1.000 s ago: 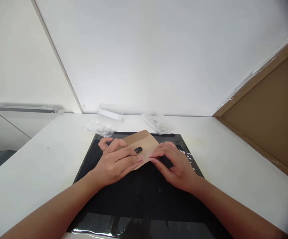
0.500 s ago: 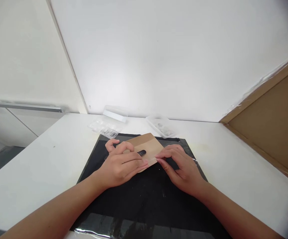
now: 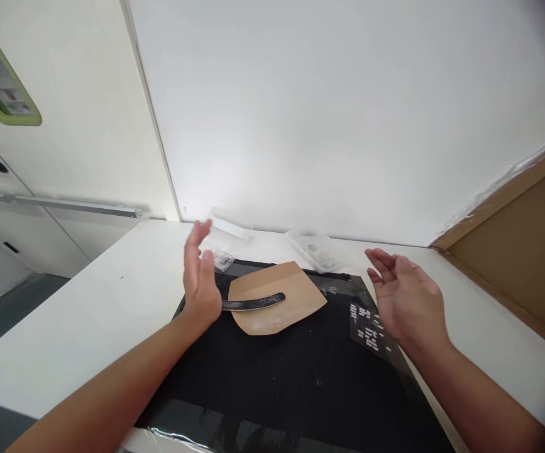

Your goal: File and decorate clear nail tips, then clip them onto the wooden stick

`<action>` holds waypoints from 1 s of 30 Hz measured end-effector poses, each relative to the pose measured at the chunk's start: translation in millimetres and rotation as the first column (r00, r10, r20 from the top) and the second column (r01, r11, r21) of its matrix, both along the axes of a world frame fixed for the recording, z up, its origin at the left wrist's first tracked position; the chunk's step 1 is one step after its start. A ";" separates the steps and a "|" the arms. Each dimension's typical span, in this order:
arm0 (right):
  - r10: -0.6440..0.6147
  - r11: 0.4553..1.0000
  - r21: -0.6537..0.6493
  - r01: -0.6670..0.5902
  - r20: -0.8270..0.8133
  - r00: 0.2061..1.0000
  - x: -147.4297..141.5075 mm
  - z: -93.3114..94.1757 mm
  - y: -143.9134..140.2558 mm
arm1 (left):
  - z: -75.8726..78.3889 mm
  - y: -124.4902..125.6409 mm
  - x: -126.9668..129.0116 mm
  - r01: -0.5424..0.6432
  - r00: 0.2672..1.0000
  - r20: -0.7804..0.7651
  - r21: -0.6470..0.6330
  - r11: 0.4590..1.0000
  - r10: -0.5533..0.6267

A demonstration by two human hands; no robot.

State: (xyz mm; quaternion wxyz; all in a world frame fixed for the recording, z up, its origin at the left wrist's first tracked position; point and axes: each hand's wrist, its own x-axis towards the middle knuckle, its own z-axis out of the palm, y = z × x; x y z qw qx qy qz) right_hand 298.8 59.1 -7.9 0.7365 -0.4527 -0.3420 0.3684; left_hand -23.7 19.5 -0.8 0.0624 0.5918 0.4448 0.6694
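A tan, leather-like flat piece (image 3: 295, 286) lies on the black mat (image 3: 276, 390), its corners slightly raised. Across its middle runs a narrow black strip (image 3: 258, 302) with a rounded end; the strip's left end is hidden behind my left hand (image 3: 200, 280). That hand is raised on edge, fingers up and apart from the thumb, holding nothing. Off to the right my right hand (image 3: 408, 299) is lifted with its palm turned inward and its fingers stretched out, also holding nothing. Below it on the mat are several small white strips (image 3: 371, 336) on a clear sheet.
Behind the mat on the white table (image 3: 88, 308) stand a shallow clear tray (image 3: 317, 251) and a clear plastic box (image 3: 229, 225). A small labelled packet (image 3: 224, 260) lies near my left fingers. A white wall rises at the back, a brown-framed panel (image 3: 512, 245) at right.
Both hands have let go of the tan piece and moved apart, the left up and leftward, the right to the right. The black strip and white strips are now uncovered. The view has shifted left.
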 end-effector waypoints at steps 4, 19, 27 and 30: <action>-0.060 0.996 -0.070 0.051 -0.134 0.989 21.5 -3.2 16.3 | -12.3 30.8 -28.5 -0.131 0.977 0.162 -0.058 0.990 0.139; -0.100 0.995 0.036 0.095 0.515 0.851 11.6 -7.0 -1.2 | -25.8 25.7 -16.8 -0.002 0.992 -0.120 -0.240 0.971 -0.028; -0.136 0.985 0.172 -0.030 0.867 0.480 3.5 -1.8 -18.8 | -17.3 22.0 -13.3 -0.013 0.921 -0.389 -0.104 0.994 -0.029; -0.138 0.983 0.174 -0.056 0.907 0.398 1.9 0.0 -21.3 | -10.9 18.1 -10.6 -0.038 0.896 -0.444 -0.050 0.998 0.012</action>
